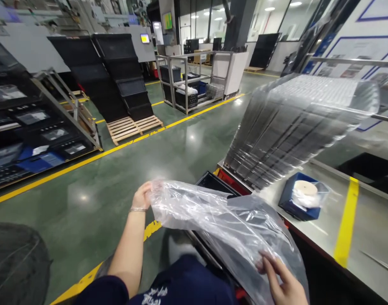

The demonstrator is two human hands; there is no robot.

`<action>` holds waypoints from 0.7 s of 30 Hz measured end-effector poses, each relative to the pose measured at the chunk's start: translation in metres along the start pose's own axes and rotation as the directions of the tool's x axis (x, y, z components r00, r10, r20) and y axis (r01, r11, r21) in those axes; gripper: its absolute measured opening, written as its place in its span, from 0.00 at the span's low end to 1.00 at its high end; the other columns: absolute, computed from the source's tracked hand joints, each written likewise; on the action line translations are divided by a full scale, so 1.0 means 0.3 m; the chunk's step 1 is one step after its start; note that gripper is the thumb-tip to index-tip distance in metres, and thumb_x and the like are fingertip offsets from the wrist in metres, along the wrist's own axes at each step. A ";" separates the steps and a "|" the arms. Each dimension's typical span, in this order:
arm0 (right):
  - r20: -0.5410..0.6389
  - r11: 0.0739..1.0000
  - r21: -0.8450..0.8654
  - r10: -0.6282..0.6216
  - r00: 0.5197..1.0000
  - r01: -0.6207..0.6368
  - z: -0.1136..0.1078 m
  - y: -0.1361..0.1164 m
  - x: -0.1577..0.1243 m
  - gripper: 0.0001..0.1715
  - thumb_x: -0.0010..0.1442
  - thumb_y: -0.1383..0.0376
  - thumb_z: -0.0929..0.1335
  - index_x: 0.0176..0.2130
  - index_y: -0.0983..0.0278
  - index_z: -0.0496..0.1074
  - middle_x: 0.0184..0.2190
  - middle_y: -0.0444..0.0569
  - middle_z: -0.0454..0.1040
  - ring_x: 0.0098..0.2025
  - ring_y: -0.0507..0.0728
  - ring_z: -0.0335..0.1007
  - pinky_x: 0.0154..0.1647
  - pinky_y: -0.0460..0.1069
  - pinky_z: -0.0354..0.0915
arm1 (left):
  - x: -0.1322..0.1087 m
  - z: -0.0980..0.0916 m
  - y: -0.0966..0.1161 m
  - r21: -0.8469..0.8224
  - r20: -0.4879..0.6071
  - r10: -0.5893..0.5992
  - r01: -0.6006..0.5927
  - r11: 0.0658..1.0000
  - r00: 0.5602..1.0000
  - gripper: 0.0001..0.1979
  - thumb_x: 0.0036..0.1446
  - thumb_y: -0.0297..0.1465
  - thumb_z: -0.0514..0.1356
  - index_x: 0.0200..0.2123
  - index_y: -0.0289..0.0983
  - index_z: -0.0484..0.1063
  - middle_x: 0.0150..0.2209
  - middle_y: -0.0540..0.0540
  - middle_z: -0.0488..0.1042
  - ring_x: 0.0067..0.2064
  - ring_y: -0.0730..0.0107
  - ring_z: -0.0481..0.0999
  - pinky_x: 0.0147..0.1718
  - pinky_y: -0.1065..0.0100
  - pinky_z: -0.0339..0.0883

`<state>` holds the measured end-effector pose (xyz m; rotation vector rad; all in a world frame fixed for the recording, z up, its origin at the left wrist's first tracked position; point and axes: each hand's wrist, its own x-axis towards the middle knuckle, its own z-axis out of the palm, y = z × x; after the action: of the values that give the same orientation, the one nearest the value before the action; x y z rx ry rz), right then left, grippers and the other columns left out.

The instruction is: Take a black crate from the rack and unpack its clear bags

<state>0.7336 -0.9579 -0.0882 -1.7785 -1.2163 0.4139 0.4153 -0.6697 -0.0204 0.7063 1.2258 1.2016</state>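
clear plastic bag (222, 228) hangs crumpled and glossy.

Bright even light from white ceiling lamps (269, 8), glare patches on the green floor (191, 136), sharp highlights on the plastic sheet (213, 220), soft blur over the wrapped stack (292, 123), fisheye bending at the edges

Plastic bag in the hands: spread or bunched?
Spread: the clear plastic bag stretches wide between the left hand and the right hand, its sheet loose and not gathered into a bunch.

A white roll (303, 190) sits on a blue box (289, 201)
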 end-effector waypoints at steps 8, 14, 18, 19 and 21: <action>-0.162 0.987 -0.019 0.154 0.975 -0.160 -0.017 -0.079 0.071 0.43 0.59 0.34 0.64 0.32 0.71 0.78 0.33 0.52 0.70 0.31 0.53 0.70 0.29 0.37 0.66 | 0.018 -0.031 -0.063 0.504 -0.174 0.053 0.043 0.863 0.983 0.11 0.43 0.36 0.58 0.20 0.33 0.64 0.18 0.50 0.63 0.20 0.74 0.62 0.23 0.73 0.57; -0.282 0.977 0.005 -0.202 0.938 0.212 -0.114 -0.286 0.348 0.27 0.66 0.51 0.66 0.29 0.72 0.73 0.26 0.48 0.67 0.24 0.48 0.60 0.23 0.38 0.56 | -0.009 0.026 -0.080 0.815 -0.089 0.211 -0.050 0.577 0.973 0.08 0.47 0.32 0.58 0.28 0.32 0.70 0.28 0.41 0.72 0.37 0.57 0.72 0.44 0.59 0.64; 0.076 0.906 -0.101 -0.404 0.912 0.410 0.072 -0.455 0.402 0.18 0.73 0.66 0.59 0.38 0.70 0.75 0.34 0.45 0.70 0.33 0.48 0.67 0.33 0.40 0.60 | -0.126 0.126 -0.131 0.661 0.362 0.438 -0.558 0.501 0.823 0.39 0.41 0.37 0.65 0.57 0.29 0.63 0.59 0.30 0.63 0.61 0.49 0.62 0.60 0.55 0.55; 0.207 0.882 -0.148 -0.414 0.886 0.447 0.141 -0.494 0.392 0.13 0.70 0.69 0.63 0.37 0.68 0.75 0.33 0.44 0.70 0.32 0.49 0.67 0.32 0.42 0.58 | -0.162 0.149 -0.148 0.519 0.505 0.470 -0.690 0.504 0.724 0.42 0.43 0.39 0.65 0.61 0.30 0.58 0.61 0.31 0.60 0.63 0.52 0.61 0.61 0.56 0.55; 0.381 0.836 -0.185 -0.424 0.822 0.517 0.258 -0.560 0.360 0.05 0.60 0.68 0.72 0.32 0.68 0.75 0.28 0.45 0.68 0.29 0.53 0.66 0.28 0.45 0.55 | -0.218 0.183 -0.177 0.260 0.714 0.494 -0.842 0.472 0.497 0.30 0.53 0.38 0.60 0.58 0.34 0.64 0.58 0.37 0.67 0.59 0.60 0.67 0.63 0.58 0.53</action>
<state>0.6356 -0.8100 0.0318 -1.5877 -1.9859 0.2501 0.4896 -0.7360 -0.0339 2.0828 0.7587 1.0945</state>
